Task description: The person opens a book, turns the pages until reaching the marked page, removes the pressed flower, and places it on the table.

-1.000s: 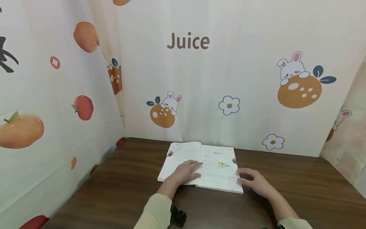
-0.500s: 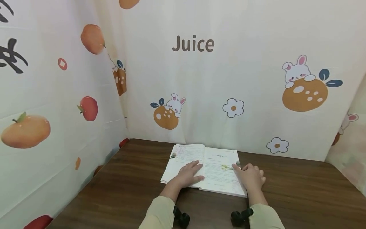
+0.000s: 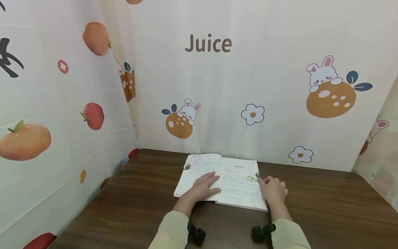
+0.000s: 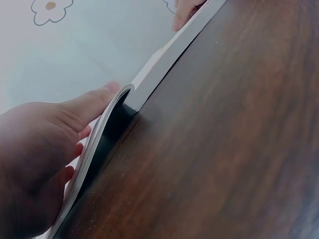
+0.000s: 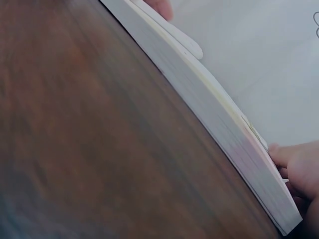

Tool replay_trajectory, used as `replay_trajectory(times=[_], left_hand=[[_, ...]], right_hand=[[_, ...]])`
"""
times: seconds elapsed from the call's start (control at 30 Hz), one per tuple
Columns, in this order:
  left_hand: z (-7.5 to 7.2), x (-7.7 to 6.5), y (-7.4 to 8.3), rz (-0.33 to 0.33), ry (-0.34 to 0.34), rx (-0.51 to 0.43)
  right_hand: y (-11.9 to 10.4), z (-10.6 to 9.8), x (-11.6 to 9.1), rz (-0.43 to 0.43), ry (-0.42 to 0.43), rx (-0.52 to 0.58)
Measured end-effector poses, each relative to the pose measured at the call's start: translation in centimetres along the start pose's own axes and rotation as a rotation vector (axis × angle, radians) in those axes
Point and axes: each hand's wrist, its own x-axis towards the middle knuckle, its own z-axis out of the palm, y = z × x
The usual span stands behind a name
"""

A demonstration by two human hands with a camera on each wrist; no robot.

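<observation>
An open book [image 3: 239, 193] lies on the table with printed pages facing up. My left hand [image 3: 203, 186] rests on its left page, fingers spread and thumb near the middle fold. In the left wrist view the thumb of the left hand [image 4: 45, 134] lies along the raised left-hand pages. My right hand [image 3: 274, 190] is at the book's right edge, its fingers curled. Seen from the right wrist, the thumb of the right hand [image 5: 304, 164] meets the page edge with fingers tucked beside it, pinching there. How many leaves it holds cannot be seen.
Dark wood table [image 3: 140, 193] surrounds the book. Behind it hangs a pale printed curtain [image 3: 217, 86], with another curtain side [image 3: 71, 138] along the left. Black wrist devices [image 3: 262, 233] are strapped near both cuffs.
My right hand has come in from the right to the book's edge; its thumb passed over the page, then drew back rightward. The left hand has stayed on the left page.
</observation>
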Motion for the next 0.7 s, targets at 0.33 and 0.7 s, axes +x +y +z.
replay_trajectory(times=[0.33, 0.7], left_hand=[[0.0, 0.0, -0.1, 0.010, 0.001, -0.015], [-0.1, 0.0, -0.2, 0.001, -0.013, -0.024]], right_hand=[[0.1, 0.0, -0.1, 0.013, 0.016, 0.002], [3.9, -3.8, 0.0, 0.170, 0.205, 0.147]])
